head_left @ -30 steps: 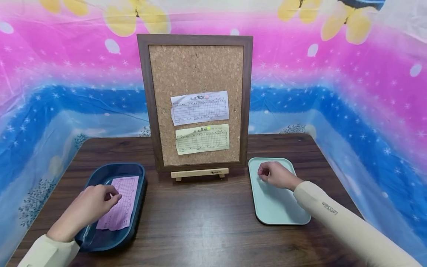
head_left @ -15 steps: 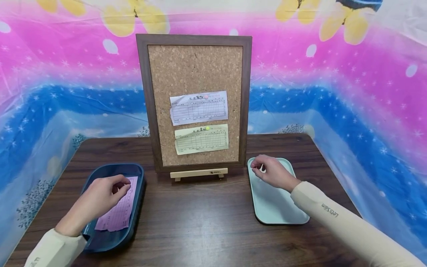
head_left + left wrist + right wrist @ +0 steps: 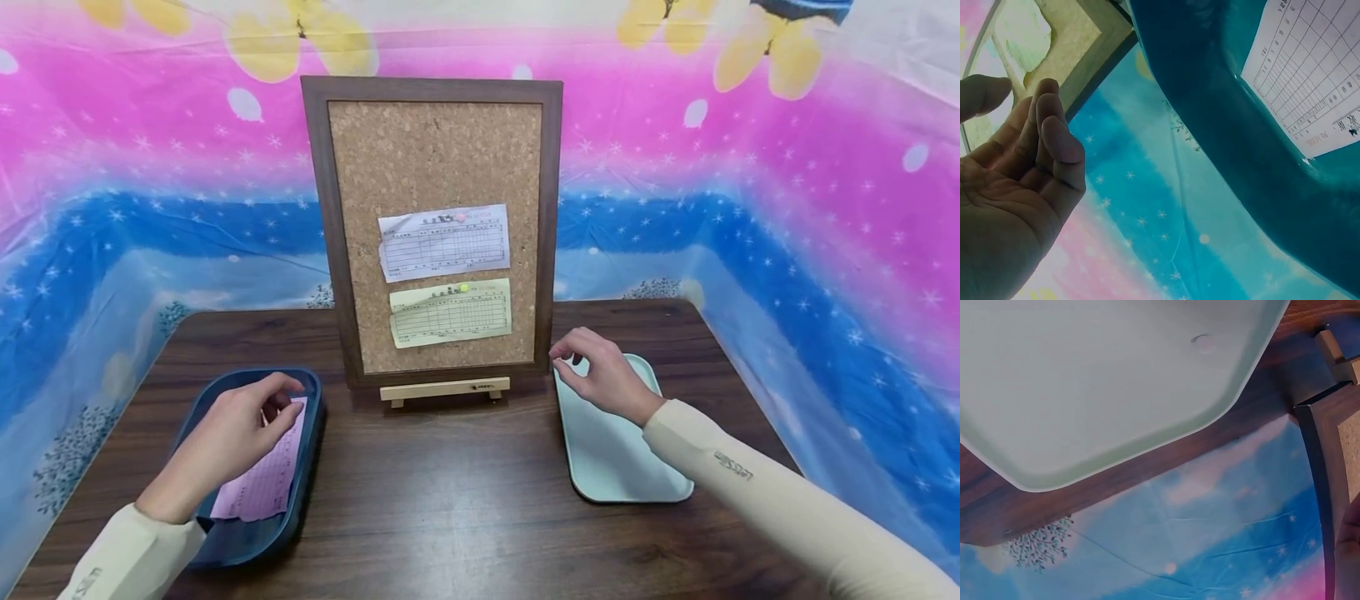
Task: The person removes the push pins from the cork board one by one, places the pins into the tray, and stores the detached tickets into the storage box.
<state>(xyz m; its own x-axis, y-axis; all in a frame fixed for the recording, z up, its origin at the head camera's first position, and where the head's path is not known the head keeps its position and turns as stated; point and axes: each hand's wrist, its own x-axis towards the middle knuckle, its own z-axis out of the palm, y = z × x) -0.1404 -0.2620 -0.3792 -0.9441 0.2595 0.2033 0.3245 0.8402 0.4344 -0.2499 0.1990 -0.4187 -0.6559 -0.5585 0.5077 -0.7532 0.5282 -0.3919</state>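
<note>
My left hand (image 3: 236,425) hovers over the dark blue tray (image 3: 258,546), with thumb and fingers apart and nothing between them. A pink printed slip (image 3: 258,483) lies in that tray, partly hidden by the hand. My right hand (image 3: 607,375) is above the left rim of the pale green tray (image 3: 637,475), fingers loosely bent; I see nothing held. In the right wrist view a small pale round pin (image 3: 1205,343) lies on this tray. A white slip (image 3: 445,243) under a pink pin (image 3: 461,217) and a yellow slip (image 3: 452,317) under a yellow pin (image 3: 464,288) hang on the corkboard (image 3: 435,158).
The brown-framed corkboard stands on a small wooden easel (image 3: 445,388) at the back middle of the dark wooden table (image 3: 435,475). A tray flanks it on each side. Patterned pink and blue cloth (image 3: 630,133) hangs behind and around the table.
My left hand has moved forward and right over the blue tray, its fingers spreading. My right hand has risen from the green tray and moved left toward the corkboard. The slips stay put.
</note>
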